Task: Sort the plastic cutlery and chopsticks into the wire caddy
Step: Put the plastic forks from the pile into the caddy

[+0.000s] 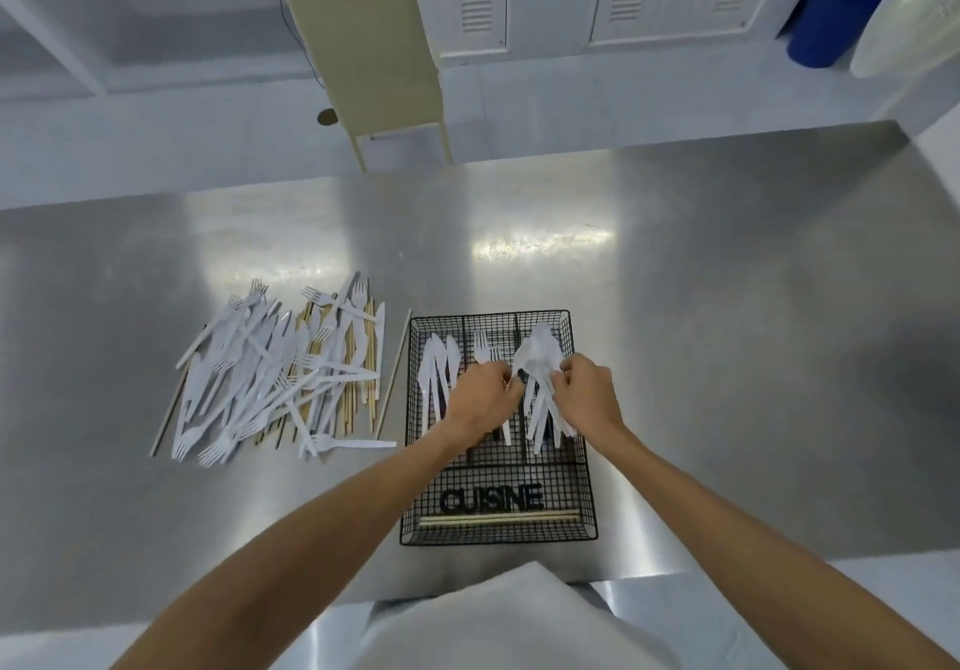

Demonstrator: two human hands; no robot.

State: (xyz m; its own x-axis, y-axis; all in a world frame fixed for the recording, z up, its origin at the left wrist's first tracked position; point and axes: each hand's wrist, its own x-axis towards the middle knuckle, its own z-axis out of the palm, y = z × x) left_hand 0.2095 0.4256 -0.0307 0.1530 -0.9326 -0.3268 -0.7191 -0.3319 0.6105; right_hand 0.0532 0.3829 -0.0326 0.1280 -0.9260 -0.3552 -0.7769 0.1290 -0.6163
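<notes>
Left hand point(480, 394) and right hand point(587, 389) pinch white spoons point(540, 357), bowls toward the counter's point(727, 357) far edge, in the wire caddy's point(498, 539) right compartment. Knives point(434, 373) fill the left, forks point(482, 347) the middle; chopsticks point(498, 520) lie crosswise nearest. An unsorted pile point(270, 373) lies leftward.

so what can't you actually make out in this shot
All in the head view:
- Left hand: its own back hides the fingers, so whether they hold anything is unclear.
- Forks in the wire caddy: handles hidden under that hand.
- Chopsticks in the pile: mostly buried under white cutlery, so they can't be counted.
- Spoons held by the right hand: blurred and overlapping, count unclear.
</notes>
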